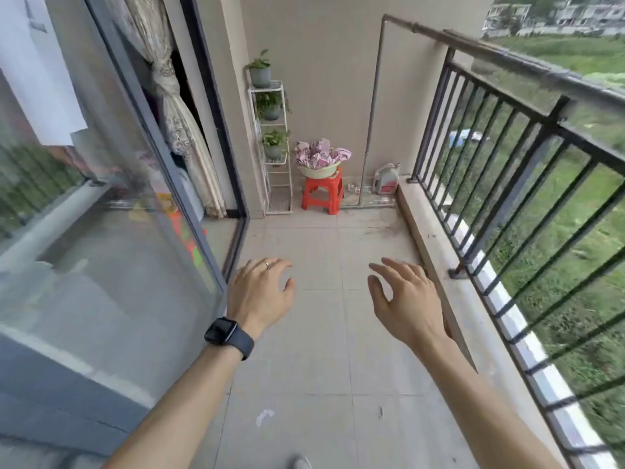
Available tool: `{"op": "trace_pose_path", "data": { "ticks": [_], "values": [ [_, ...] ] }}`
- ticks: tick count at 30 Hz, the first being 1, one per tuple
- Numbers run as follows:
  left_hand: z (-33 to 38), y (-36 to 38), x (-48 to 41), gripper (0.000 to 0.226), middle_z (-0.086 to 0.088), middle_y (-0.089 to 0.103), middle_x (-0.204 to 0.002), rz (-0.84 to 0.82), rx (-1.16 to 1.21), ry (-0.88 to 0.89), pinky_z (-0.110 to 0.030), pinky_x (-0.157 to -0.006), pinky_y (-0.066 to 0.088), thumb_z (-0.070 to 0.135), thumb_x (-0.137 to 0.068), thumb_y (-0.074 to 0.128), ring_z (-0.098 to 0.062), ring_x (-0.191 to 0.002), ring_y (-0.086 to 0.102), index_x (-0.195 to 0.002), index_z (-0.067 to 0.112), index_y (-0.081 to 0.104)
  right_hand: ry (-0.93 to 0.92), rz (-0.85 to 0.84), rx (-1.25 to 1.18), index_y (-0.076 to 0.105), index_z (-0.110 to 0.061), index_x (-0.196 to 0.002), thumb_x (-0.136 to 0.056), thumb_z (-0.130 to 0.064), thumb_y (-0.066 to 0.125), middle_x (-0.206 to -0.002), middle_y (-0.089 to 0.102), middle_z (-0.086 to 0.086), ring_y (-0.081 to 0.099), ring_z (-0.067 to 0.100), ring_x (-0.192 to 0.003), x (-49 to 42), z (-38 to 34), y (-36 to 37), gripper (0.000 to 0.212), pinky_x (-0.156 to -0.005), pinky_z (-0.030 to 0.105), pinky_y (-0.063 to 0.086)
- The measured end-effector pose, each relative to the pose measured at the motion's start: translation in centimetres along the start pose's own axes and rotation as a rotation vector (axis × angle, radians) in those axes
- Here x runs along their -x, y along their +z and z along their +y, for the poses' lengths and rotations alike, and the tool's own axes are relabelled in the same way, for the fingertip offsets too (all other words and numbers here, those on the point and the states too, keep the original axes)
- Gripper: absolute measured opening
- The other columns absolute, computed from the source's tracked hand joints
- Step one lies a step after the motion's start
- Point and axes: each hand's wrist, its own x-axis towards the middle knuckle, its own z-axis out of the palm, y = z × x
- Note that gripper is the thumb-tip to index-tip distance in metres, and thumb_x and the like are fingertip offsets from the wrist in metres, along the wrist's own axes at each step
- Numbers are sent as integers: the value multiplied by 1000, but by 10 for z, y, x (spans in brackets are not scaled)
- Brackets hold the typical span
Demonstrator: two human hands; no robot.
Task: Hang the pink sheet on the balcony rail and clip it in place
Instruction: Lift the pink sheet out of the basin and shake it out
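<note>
The pink sheet (321, 154) lies bunched in a pale basin (318, 171) on a red plastic stool (323, 194) at the far end of the balcony. The dark metal balcony rail (507, 59) runs along the right side. My left hand (262, 289), with a ring and a dark watch on the wrist, is held out over the floor tiles with fingers spread and nothing in it. My right hand (406, 299) is held out beside it, also spread and holding nothing. Both hands are well short of the stool. No clips are visible.
A white plant rack (275, 143) with three potted plants stands left of the stool. A detergent jug (385, 179) sits in the far right corner by a vertical pipe (372, 110). A glass sliding door (111, 198) and curtain (182, 123) line the left side. A low ledge (436, 245) runs under the rail.
</note>
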Motion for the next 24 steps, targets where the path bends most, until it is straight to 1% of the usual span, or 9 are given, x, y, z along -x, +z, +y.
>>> {"op": "trace_pose_path", "data": {
  "ticks": [2,4,8,12,15,18,21,24],
  "values": [
    [-10,3,-33,35,7,71,-112,-5,50,15,-34,-87,49,37,-81,59,-23,-104,62,-112,30,70,17,8,-35,72,-28,-118,-93,-42,49,-126,68,-2,58,26,-119,-30,-2,11,36,-95,40,51],
    [-18,7,-71,37,7,71,-112,33,50,38,-35,-88,49,39,-80,56,-22,-103,62,-113,30,70,24,38,-29,72,-27,-118,-93,-40,51,-126,68,-3,58,25,-118,-64,-3,23,35,-95,39,50],
    [-31,18,-162,37,7,70,-114,83,59,90,-37,-91,48,39,-79,54,-23,-106,61,-112,29,71,37,80,-39,72,-25,-118,-94,-40,49,-123,69,-2,58,25,-117,-142,2,49,36,-92,41,51],
    [-38,43,-251,33,7,70,-113,39,43,112,-36,-90,44,38,-82,57,-23,-107,59,-110,29,71,35,39,-10,69,-27,-122,-95,-44,43,-121,70,-6,57,23,-119,-219,14,80,41,-90,43,51],
    [-47,73,-319,29,8,68,-118,5,18,125,-35,-94,43,36,-85,60,-22,-109,58,-112,30,70,37,9,14,68,-29,-123,-95,-43,44,-122,69,-8,56,24,-119,-281,30,107,39,-90,42,51],
    [-51,102,-388,31,9,67,-121,-18,3,109,-35,-97,42,38,-87,57,-20,-112,56,-115,32,68,29,22,10,67,-29,-124,-94,-43,45,-122,68,-7,57,25,-117,-348,53,138,40,-89,42,52],
    [-54,122,-457,31,12,67,-120,-22,-11,86,-35,-97,42,39,-87,55,-19,-113,56,-116,34,68,25,-14,-6,67,-29,-123,-92,-44,43,-122,68,-6,57,27,-118,-419,73,166,42,-91,46,52],
    [-59,135,-521,31,12,67,-120,-15,-32,55,-34,-97,42,40,-87,56,-18,-113,57,-115,35,68,-9,-24,0,68,-29,-120,-91,-45,41,-120,69,-5,59,30,-114,-485,87,188,42,-90,46,52]
  ]
}}
